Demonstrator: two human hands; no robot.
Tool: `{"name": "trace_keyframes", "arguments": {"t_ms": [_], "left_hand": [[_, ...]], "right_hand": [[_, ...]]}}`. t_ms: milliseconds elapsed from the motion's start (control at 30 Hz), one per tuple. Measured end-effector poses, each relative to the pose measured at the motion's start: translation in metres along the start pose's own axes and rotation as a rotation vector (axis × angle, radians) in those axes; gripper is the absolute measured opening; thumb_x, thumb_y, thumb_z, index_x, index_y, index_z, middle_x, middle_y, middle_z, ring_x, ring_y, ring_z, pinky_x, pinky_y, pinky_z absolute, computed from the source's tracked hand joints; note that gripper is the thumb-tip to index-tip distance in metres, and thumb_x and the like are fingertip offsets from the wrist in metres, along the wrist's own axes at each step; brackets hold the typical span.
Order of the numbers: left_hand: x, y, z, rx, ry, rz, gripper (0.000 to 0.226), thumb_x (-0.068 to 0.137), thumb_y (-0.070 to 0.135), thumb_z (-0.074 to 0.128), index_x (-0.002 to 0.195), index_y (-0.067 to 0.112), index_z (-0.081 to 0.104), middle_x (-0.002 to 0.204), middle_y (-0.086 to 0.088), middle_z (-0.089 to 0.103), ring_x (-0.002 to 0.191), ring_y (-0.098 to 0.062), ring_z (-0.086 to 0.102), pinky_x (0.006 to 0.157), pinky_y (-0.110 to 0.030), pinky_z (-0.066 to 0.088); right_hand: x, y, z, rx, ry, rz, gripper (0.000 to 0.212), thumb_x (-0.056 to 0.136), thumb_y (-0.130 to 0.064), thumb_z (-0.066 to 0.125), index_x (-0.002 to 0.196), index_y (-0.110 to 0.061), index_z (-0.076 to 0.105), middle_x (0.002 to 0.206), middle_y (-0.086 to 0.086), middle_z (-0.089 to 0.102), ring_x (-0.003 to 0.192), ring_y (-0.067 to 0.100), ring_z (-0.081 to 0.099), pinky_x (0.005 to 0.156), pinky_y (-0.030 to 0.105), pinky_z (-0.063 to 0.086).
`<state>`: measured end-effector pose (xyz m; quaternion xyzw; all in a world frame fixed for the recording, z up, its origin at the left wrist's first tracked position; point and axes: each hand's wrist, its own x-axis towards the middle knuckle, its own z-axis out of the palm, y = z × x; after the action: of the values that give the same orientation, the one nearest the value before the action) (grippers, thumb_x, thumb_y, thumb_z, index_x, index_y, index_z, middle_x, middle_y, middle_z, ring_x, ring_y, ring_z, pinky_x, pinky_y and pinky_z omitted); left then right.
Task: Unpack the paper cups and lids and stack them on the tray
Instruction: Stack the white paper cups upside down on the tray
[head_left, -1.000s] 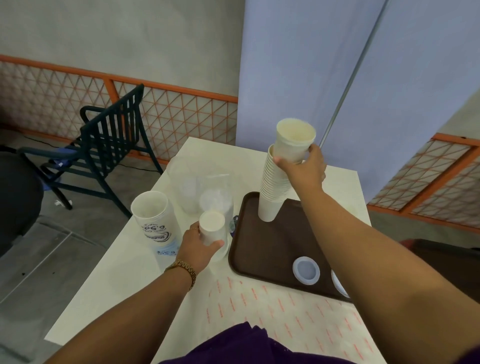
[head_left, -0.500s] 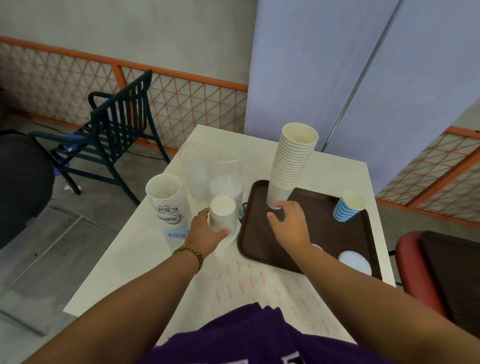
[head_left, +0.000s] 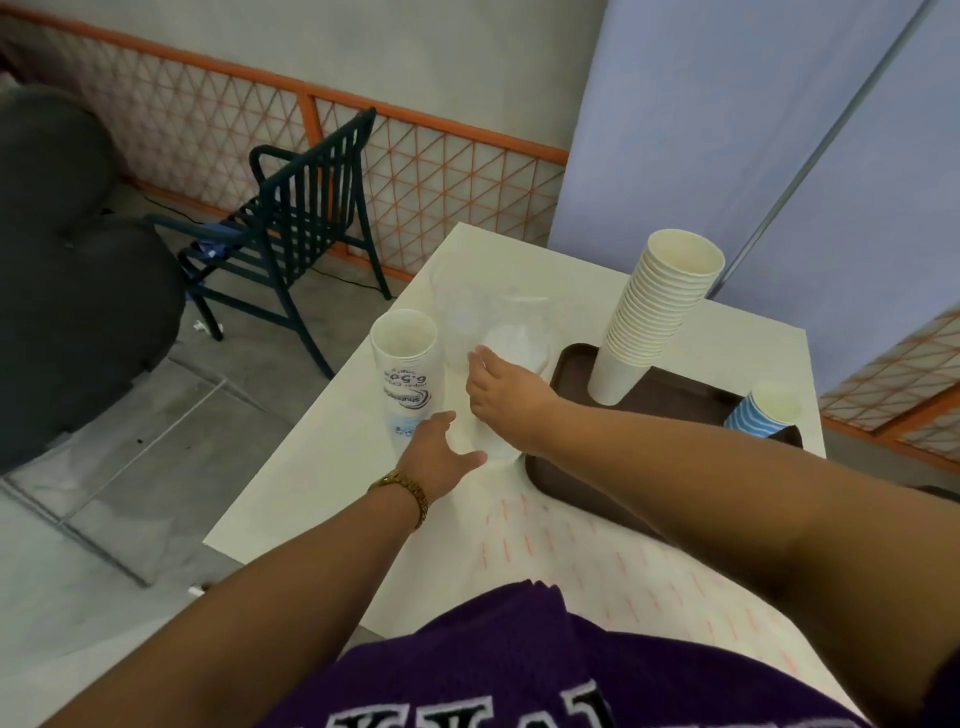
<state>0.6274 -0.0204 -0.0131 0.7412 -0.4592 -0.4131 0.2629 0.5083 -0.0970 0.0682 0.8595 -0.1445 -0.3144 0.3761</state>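
Note:
A tall stack of cream paper cups (head_left: 655, 322) stands at the back left of the brown tray (head_left: 680, 408). A short stack of blue striped cups (head_left: 762, 415) sits at the tray's back right. Left of the tray, my right hand (head_left: 506, 397) reaches over and grips the top of a small white cup stack (head_left: 493, 441), which it mostly hides. My left hand (head_left: 441, 457) is beside that stack with its fingers spread, holding nothing. A printed sleeve of white cups (head_left: 408, 369) stands further left. No lids are visible.
Crumpled clear plastic wrapping (head_left: 493, 317) lies behind my hands on the white table (head_left: 322, 483). A dark green chair (head_left: 306, 218) stands beyond the table's left edge, with a black bulky object (head_left: 67, 260) further left. Blue-grey panels rise behind the table.
My right hand left the tall stack on the tray and crossed left onto the small white cup stack. My left hand let go of that stack and opened. The view shifted right.

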Motion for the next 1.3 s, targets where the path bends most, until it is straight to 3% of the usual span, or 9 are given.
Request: {"name": "trace_keyframes", "arguments": {"t_ms": [200,500,733,867,1067,1200,1300], "left_hand": [[-0.004,-0.01,-0.006,-0.06,0.0,-0.011,0.084,0.081,0.034,0.077,0.149,0.015,0.031,0.152,-0.005,0.035,0.139,-0.021,0.037,0.114,-0.039,0.033],[-0.001,-0.006,-0.004,-0.047,0.004,-0.005,0.086,0.081,0.033,0.078,0.15,0.016,0.029,0.153,-0.005,0.033,0.14,-0.021,0.035,0.115,-0.037,0.032],[0.008,0.013,0.005,-0.007,0.002,0.024,0.09,0.08,0.034,0.078,0.151,0.017,0.026,0.154,-0.005,0.031,0.14,-0.023,0.034,0.115,-0.037,0.031],[0.012,0.022,0.011,0.011,0.0,0.029,0.095,0.079,0.034,0.079,0.153,0.016,0.022,0.155,-0.007,0.029,0.141,-0.026,0.033,0.113,-0.038,0.032],[0.016,0.032,0.02,-0.001,0.019,0.003,0.103,0.075,0.033,0.082,0.154,0.014,0.019,0.154,-0.01,0.028,0.139,-0.028,0.035,0.111,-0.039,0.031],[0.022,0.037,0.028,-0.058,0.055,0.035,0.094,0.061,0.04,0.086,0.14,0.015,0.043,0.137,-0.007,0.05,0.126,-0.029,0.05,0.105,-0.044,0.044],[0.02,0.046,0.031,-0.075,0.09,0.055,0.075,0.068,0.029,0.087,0.131,0.012,0.05,0.128,-0.006,0.055,0.117,-0.026,0.054,0.098,-0.037,0.045]], "right_hand": [[0.017,-0.012,-0.001,-0.029,-0.106,0.06,0.073,0.088,-0.035,0.069,0.146,-0.007,0.036,0.151,0.015,0.038,0.141,0.038,0.03,0.12,0.055,0.01],[-0.005,0.021,-0.013,0.006,-0.015,0.099,0.062,0.088,-0.03,0.07,0.14,-0.008,0.044,0.143,0.013,0.046,0.136,0.034,0.037,0.119,0.052,0.014],[-0.038,0.055,-0.005,0.223,0.081,0.276,0.048,0.091,-0.024,0.063,0.134,-0.01,0.046,0.133,0.009,0.051,0.125,0.029,0.044,0.118,0.047,0.018],[-0.06,0.07,0.005,0.4,0.085,0.449,0.053,0.085,-0.027,0.069,0.132,-0.015,0.045,0.131,0.007,0.052,0.121,0.029,0.048,0.114,0.045,0.021],[-0.09,0.07,0.029,0.837,0.086,0.737,0.073,0.077,-0.033,0.073,0.139,-0.021,0.036,0.129,0.007,0.053,0.11,0.028,0.054,0.098,0.04,0.042],[-0.102,0.063,0.039,1.438,0.2,0.878,0.08,0.069,-0.03,0.083,0.136,-0.024,0.04,0.126,0.001,0.053,0.109,0.023,0.054,0.09,0.04,0.049],[-0.106,0.06,0.048,1.646,0.331,1.005,0.085,0.066,-0.039,0.085,0.136,-0.027,0.038,0.126,-0.001,0.053,0.11,0.02,0.052,0.091,0.04,0.05]]}}
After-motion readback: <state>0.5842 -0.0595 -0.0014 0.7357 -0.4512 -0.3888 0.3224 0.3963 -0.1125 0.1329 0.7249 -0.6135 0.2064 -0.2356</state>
